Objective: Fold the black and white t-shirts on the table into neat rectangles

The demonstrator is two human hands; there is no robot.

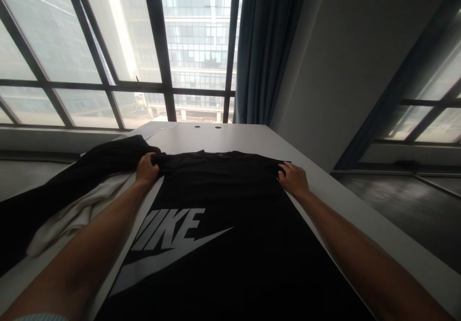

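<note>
A black T-shirt (252, 225) lies spread on the white table, its neckline toward the window and its hem running out of view at the bottom. Grey "NIKE" lettering and a swoosh mark its front at left. My left hand (147, 169) grips the left sleeve, fingers curled round the cloth. At the opposite side, my right hand (294, 179) holds the right sleeve near its edge, thumb and fingers closed on the fabric. Left of my left arm lie a black garment (90, 162) and a cream-coloured cloth (68, 220), partly under the black one.
The white table (234, 136) reaches toward the window, with two dark round spots near its far edge. A pale sheet (154, 128) lies at its far left corner. A blue curtain (268, 52) hangs behind, beside a grey wall (345, 71). Floor shows at right.
</note>
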